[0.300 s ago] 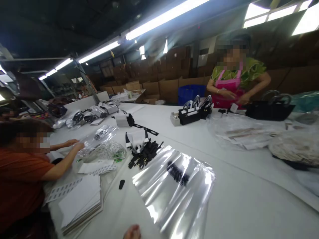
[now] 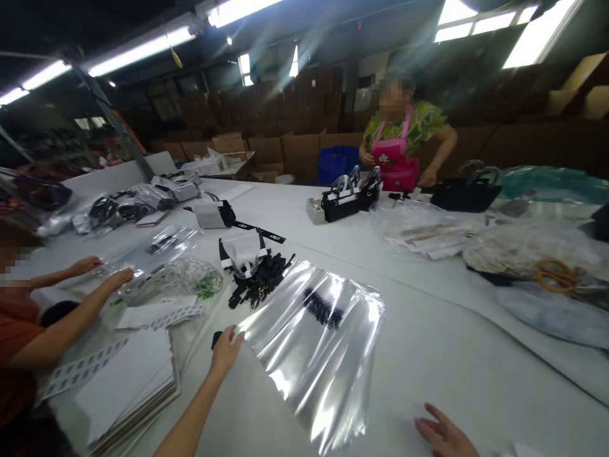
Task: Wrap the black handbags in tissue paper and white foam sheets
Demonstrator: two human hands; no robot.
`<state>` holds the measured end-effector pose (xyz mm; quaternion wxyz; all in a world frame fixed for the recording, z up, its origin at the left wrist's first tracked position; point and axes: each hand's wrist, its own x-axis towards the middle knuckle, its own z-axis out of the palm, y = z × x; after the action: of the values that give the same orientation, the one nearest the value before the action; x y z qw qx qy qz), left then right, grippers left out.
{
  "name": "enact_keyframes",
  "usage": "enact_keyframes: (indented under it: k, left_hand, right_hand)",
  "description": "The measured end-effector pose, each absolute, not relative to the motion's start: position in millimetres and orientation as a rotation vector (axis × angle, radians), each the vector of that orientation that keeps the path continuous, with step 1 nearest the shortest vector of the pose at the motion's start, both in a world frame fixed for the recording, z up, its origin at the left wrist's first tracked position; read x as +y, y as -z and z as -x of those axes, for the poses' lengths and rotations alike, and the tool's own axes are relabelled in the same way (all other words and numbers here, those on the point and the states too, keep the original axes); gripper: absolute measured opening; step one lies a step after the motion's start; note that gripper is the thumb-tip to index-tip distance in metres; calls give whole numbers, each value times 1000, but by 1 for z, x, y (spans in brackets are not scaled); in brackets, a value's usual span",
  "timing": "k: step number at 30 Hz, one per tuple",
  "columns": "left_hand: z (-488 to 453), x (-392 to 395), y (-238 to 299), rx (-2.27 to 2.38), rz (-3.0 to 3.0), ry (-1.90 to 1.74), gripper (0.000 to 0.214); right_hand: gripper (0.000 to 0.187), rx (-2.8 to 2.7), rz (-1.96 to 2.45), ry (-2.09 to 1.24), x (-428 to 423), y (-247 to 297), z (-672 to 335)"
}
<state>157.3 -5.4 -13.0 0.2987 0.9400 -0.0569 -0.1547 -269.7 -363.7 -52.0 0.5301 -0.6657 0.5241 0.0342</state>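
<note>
A stack of clear plastic bags (image 2: 304, 362) lies flat on the table, with a small bundle of black pieces (image 2: 323, 308) on top. My left hand (image 2: 226, 350) reaches to the upper left corner of the bags, its fingers parted; whether they touch the plastic I cannot tell. Just behind those fingers a small black tag (image 2: 216, 339) is partly covered. Low on the right, my right hand (image 2: 445, 433) is over the bare tabletop, fingers apart and holding nothing. Beyond the bags sits a pile of black straps with gold clasps (image 2: 257, 282), beside a wrapped handbag (image 2: 243, 252).
A stack of white boards (image 2: 128, 393) lies at left, near a co-worker's hands (image 2: 118, 279) on clear plastic. Black handbags (image 2: 340, 204) stand across the table (image 2: 428, 336). Another person in a pink apron (image 2: 394, 162) stands behind it. Plastic-covered material (image 2: 523, 251) fills the right.
My left hand has come forward to the corner of the bags, covering part of the black tag. My right hand now shows at lower right. The view has shifted toward the right.
</note>
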Motion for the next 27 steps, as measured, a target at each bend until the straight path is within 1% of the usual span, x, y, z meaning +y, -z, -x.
enact_keyframes:
  k: [2,4,7,10,14,15,17,18,21,23,25,27]
  left_hand:
    - [-188,-26,21,-281,-2567,417,52]
    - [-207,-44,33,-372,-2637,441,57]
    - [-220,-62,54,-416,-2725,516,68]
    - [-226,-68,70,-404,-2792,614,73]
    - [-237,-72,77,-400,-2802,800,84]
    - [-240,-73,77,-412,-2785,853,83]
    - [-246,-75,76,-449,-2749,941,74]
    - [-249,-76,75,-469,-2732,973,68]
    - [-255,-78,74,-529,-2671,1040,52]
    - [-259,-79,75,-550,-2617,1082,46]
    - [-263,-81,76,-524,-2573,1122,47]
    - [-267,-83,76,-461,-2531,1159,56]
  right_hand:
    - [106,1270,1478,-118,-329,58,225]
    - [111,1358,1494,-88,-306,66,187]
    - [109,1491,1587,-88,-287,72,143]
    - [104,1618,1655,-136,-277,68,110]
    - [111,1750,1639,-164,-270,61,77]
    - [113,1762,1643,-174,-269,59,72]
    - [113,1774,1656,-188,-270,58,66]
    - [110,1788,1659,-193,-271,57,64]
    - [92,1872,1673,-178,-272,55,62]
    - [87,1925,1681,-148,-272,56,63]
    - [92,1941,1669,-106,-273,58,64]
    - [97,1938,1619,-79,-276,62,64]
